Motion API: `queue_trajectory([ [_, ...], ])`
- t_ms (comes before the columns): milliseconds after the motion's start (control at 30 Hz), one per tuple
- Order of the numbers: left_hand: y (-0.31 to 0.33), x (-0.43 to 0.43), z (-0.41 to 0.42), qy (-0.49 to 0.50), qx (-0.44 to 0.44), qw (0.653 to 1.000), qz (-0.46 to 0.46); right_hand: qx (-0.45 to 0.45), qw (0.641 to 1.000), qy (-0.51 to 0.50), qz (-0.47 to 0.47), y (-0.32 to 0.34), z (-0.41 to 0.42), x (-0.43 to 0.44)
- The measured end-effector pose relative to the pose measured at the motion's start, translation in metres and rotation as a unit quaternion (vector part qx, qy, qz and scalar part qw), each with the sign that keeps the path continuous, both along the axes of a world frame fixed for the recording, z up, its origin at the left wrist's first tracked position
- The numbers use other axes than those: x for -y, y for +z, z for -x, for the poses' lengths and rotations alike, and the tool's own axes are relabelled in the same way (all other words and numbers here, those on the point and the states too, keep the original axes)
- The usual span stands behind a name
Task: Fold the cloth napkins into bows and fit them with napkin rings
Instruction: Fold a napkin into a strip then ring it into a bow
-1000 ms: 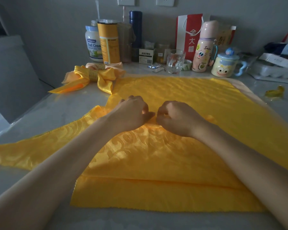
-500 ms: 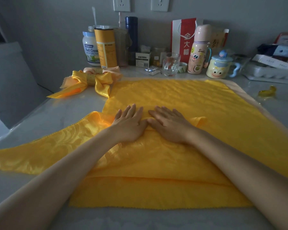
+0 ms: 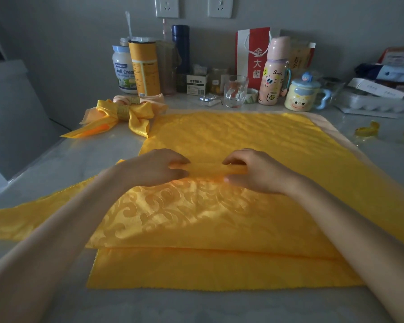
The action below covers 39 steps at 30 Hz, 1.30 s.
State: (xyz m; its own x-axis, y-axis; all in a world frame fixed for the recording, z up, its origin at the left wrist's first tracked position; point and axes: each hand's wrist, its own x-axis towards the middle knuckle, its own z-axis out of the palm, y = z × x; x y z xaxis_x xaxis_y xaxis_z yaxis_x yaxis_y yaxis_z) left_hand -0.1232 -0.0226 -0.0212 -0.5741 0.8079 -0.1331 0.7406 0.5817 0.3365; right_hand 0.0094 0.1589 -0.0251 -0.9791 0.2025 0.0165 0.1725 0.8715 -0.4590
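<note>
Flattened palms have been drawn apart and curled since the previous frame. Across the table [image 3: 63, 159] the yellow napkin [image 3: 231, 136] is spread; a raised fold at its middle is pinched by the left hand [image 3: 154, 167] and the right hand [image 3: 259, 171]. Beyond its far-left corner a ringed bow [image 3: 137, 118] is laid.

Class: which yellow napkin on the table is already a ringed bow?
The shiny napkin bow at the far left, cinched by a ring. The patterned napkin and plain napkin beneath it lie flat.
</note>
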Motion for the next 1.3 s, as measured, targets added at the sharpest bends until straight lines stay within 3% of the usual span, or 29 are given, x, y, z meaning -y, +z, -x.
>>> queue_trajectory([
  [67, 0.0, 0.003, 0.004, 0.008, -0.005, 1.0, 0.0, 0.008, 0.999, -0.004, 0.041, 0.002, 0.0, -0.002],
  [300, -0.004, 0.005, 0.01, 0.014, -0.025, 0.999, -0.02, -0.04, 0.999, -0.022, -0.013, 0.001, 0.002, -0.004],
  [467, -0.006, 0.001, 0.004, 0.029, -0.083, 0.986, -0.14, -0.078, 0.99, -0.059, -0.106, -0.001, 0.003, -0.011],
  [567, -0.013, -0.003, -0.003, 0.029, -0.162, 0.97, -0.179, -0.101, 0.976, -0.045, -0.189, -0.002, 0.001, -0.015],
  [667, -0.017, -0.005, -0.008, -0.002, -0.215, 0.963, -0.163, -0.074, 0.963, 0.003, -0.26, -0.002, -0.004, -0.012],
  [767, -0.014, -0.003, -0.011, -0.009, -0.191, 0.977, -0.098, -0.005, 0.952, 0.025, -0.305, 0.002, -0.011, -0.005],
  [867, -0.011, -0.009, -0.021, 0.022, -0.148, 0.987, -0.053, 0.065, 0.972, -0.002, -0.225, 0.006, -0.015, -0.002],
  [933, -0.016, -0.014, -0.026, 0.024, -0.17, 0.981, -0.09, 0.01, 0.98, -0.03, -0.198, 0.004, -0.012, 0.0],
  [1000, -0.024, -0.016, -0.028, 0.01, -0.194, 0.973, -0.122, -0.048, 0.971, -0.054, -0.23, -0.001, -0.004, 0.005],
  [1100, -0.031, -0.018, -0.028, -0.009, -0.196, 0.972, -0.13, -0.091, 0.973, -0.011, -0.211, -0.014, 0.013, 0.017],
  [1200, -0.034, -0.019, -0.031, -0.015, -0.233, 0.969, -0.086, -0.017, 0.983, 0.048, -0.174, -0.024, 0.021, 0.024],
  [1300, -0.036, -0.019, -0.027, 0.006, -0.18, 0.984, 0.01, 0.072, 0.987, 0.022, -0.144, -0.029, 0.019, 0.018],
])
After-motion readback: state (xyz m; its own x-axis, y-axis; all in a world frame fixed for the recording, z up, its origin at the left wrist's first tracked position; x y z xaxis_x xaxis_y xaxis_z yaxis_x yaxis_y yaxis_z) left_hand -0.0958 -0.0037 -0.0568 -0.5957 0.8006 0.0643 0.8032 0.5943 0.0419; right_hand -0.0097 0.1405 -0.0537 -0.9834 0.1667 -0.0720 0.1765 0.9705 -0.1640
